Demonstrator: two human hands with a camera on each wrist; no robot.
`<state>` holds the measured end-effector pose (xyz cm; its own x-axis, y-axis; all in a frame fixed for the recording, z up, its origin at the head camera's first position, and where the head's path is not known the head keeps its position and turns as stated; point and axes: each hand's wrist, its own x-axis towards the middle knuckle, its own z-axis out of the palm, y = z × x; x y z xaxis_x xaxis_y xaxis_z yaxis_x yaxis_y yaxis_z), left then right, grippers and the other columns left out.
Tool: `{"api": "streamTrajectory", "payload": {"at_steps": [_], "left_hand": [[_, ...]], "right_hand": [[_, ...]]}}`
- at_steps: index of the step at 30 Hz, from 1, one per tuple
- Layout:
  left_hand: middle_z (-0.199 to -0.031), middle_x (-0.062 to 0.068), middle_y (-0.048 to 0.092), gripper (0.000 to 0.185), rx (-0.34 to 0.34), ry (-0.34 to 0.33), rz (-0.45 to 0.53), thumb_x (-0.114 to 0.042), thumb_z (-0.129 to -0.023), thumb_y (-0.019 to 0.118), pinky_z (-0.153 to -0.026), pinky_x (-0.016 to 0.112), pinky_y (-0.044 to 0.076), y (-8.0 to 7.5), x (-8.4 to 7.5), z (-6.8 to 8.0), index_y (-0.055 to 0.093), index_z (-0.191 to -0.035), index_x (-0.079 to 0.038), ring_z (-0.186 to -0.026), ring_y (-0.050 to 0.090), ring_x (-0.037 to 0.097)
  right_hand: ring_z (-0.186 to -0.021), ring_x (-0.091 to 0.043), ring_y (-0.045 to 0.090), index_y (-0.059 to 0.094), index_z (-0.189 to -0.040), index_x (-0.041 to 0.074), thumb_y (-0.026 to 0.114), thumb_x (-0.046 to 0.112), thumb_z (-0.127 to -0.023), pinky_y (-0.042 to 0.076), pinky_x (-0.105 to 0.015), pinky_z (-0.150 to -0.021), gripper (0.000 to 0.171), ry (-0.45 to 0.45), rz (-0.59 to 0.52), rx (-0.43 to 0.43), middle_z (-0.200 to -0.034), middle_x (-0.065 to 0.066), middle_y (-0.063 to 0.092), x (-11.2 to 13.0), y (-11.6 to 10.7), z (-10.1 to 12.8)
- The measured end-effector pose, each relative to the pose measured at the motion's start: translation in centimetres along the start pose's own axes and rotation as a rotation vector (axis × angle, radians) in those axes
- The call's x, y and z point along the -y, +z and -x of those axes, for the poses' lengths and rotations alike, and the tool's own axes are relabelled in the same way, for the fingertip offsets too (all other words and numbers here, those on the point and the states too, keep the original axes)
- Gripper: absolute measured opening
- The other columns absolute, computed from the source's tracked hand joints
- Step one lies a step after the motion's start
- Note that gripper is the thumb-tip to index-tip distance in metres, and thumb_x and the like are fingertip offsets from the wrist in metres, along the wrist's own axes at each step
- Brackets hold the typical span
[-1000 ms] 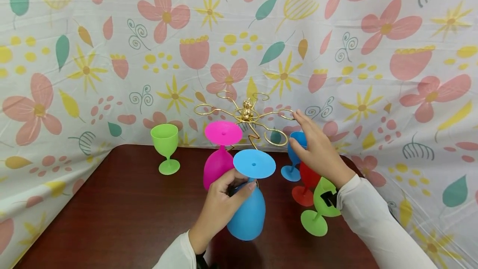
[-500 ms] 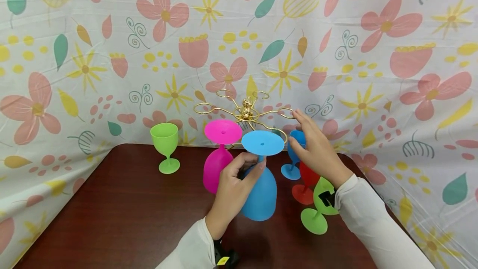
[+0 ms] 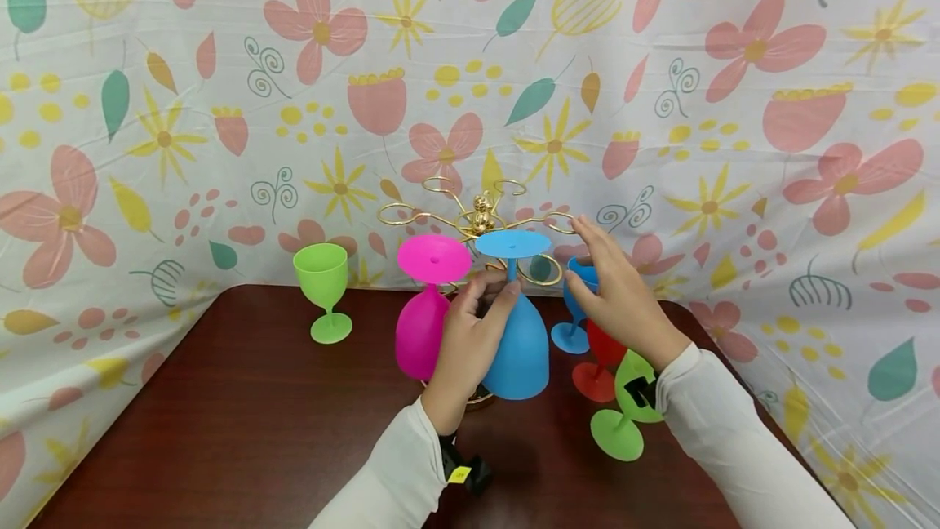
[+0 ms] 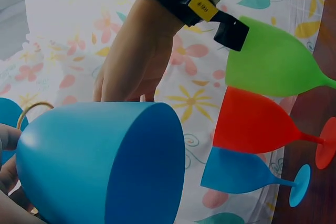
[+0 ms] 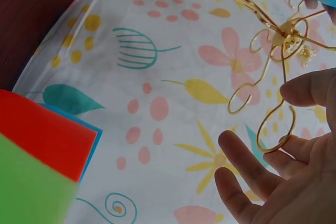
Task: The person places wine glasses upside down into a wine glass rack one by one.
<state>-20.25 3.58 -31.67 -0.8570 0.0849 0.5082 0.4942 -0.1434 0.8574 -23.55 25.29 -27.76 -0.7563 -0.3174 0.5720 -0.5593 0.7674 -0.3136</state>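
My left hand (image 3: pixel 472 337) pinches the stem of a blue goblet (image 3: pixel 517 353), held upside down with its flat foot on top. In the left wrist view, the goblet's bowl (image 4: pixel 79 156) fills the lower left. Just left of it, a pink goblet (image 3: pixel 422 337) hangs upside down at the gold wire rack (image 3: pixel 482 219). The rack's looped arms spread from a central knob; the blue goblet's foot is in front of it. My right hand (image 3: pixel 620 292), fingers mostly extended, touches one gold loop (image 5: pixel 275 148) at the rack's right side.
Right of the rack, a second blue goblet (image 3: pixel 575 304), a red goblet (image 3: pixel 604 345) and a green goblet (image 3: pixel 618 435) stand partly behind my right arm. Another green goblet (image 3: pixel 323 276) stands back left on the dark table (image 3: pixel 242 415). Floral cloth (image 3: pixel 470 47) hangs behind.
My left hand has carried the blue goblet up and away from me, toward the rack and beside the pink goblet. The right hand stays at the loop.
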Motion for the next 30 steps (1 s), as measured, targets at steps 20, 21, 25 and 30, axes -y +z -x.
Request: {"api": "streamTrajectory", "payload": {"at_steps": [20,21,25,30], "left_hand": [[-0.102,-0.006,0.062,0.027,0.088,-0.048,-0.179,-0.042,-0.097,0.059,-0.083,0.038,0.048,-0.4,0.8,-0.9,0.065,-0.116,-0.024,-0.095,0.058,0.012],[-0.103,-0.007,0.062,0.027,0.093,-0.047,-0.183,-0.043,-0.097,0.059,-0.084,0.038,0.048,-0.4,0.9,-0.8,0.065,-0.116,-0.025,-0.096,0.058,0.012],[-0.109,-0.010,0.062,0.028,0.116,-0.038,-0.188,-0.044,-0.097,0.059,-0.087,0.038,0.048,-0.4,1.1,-0.3,0.065,-0.118,-0.027,-0.099,0.058,0.010],[-0.113,-0.012,0.063,0.029,0.125,-0.025,-0.190,-0.043,-0.096,0.060,-0.088,0.037,0.050,-0.3,1.4,0.2,0.065,-0.120,-0.026,-0.104,0.059,0.009]], "right_hand": [[-0.104,-0.034,0.063,0.017,-0.158,0.016,0.058,0.012,-0.098,0.056,-0.046,-0.077,0.072,0.004,-0.030,0.023,-0.161,-0.008,0.014,0.4,0.1,-0.1],[-0.104,-0.034,0.063,0.016,-0.158,0.017,0.057,0.013,-0.098,0.056,-0.046,-0.077,0.072,0.010,-0.031,0.028,-0.161,-0.008,0.013,0.5,0.1,0.0],[-0.103,-0.033,0.063,0.015,-0.158,0.017,0.056,0.014,-0.099,0.055,-0.045,-0.077,0.072,0.030,-0.033,0.036,-0.162,-0.008,0.013,0.7,0.0,0.1],[-0.102,-0.035,0.063,0.015,-0.158,0.016,0.055,0.011,-0.098,0.056,-0.046,-0.075,0.072,0.024,-0.027,0.035,-0.162,-0.009,0.013,0.7,0.0,0.2]]}}
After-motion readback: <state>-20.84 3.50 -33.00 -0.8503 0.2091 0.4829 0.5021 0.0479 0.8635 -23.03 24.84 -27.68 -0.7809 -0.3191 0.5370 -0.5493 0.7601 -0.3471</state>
